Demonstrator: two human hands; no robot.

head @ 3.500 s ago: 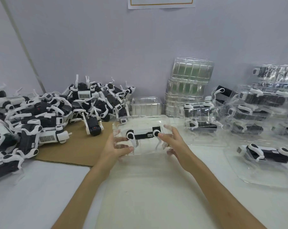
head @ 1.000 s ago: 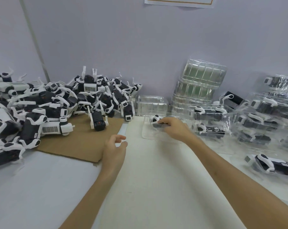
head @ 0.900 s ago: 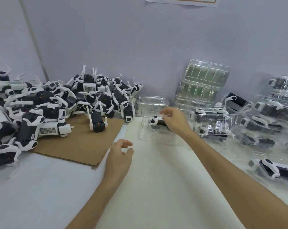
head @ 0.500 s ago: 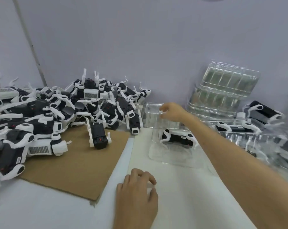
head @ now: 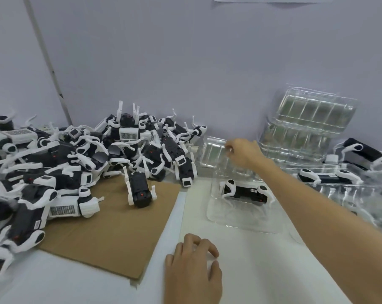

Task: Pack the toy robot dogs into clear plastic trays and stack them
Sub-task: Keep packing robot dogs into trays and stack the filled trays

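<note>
Head view. The right hand (head: 242, 153) reaches across the bench (head: 251, 270) to an empty tray (head: 212, 150) standing against the wall (head: 185, 62). Its fingers are curled together on the tray's upper rim, apparently pinching it. The left hand (head: 194, 268) rests on the bench near the front edge, fingers loosely bent and holding nothing.

One toy robot dog (head: 243, 191) lies on its side in a filled tray (head: 240, 222) just below the right forearm. The step in hand is judged to be fetching a fresh tray. The next move calls for lifting it free and bringing it to the bare bench in front of the filled tray.

Room is tight at the pickup. The heap of toy robot dogs (head: 87, 161) crowds the empty tray's left side, and the tray stack (head: 306, 128) leans near its right. Packed trays (head: 339, 183) fill the right of the bench, and a cardboard sheet (head: 111, 227) lies under the heap. Open surface lies between the two hands.
</note>
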